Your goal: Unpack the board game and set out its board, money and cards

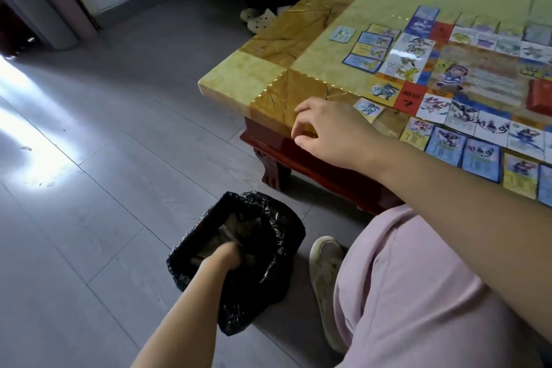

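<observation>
Yellow table, board flat, cards alongside

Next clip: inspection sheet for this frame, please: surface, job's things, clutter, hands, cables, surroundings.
Surface: table, glossy tan and cream top on a red wooden base.
Job's things: board laid flat; cards in rows along its left and near edges; money not identifiable.
Clutter: red item on the board, cut off by the frame edge.
Hands: left hand inside the bin bag, grip hidden; right hand over the table corner, fingers loosely curled, nothing seen in it.
Cables: nothing seen.
Surroundings: grey floor; slippers beyond the table; shoe beside the bin bag.
</observation>
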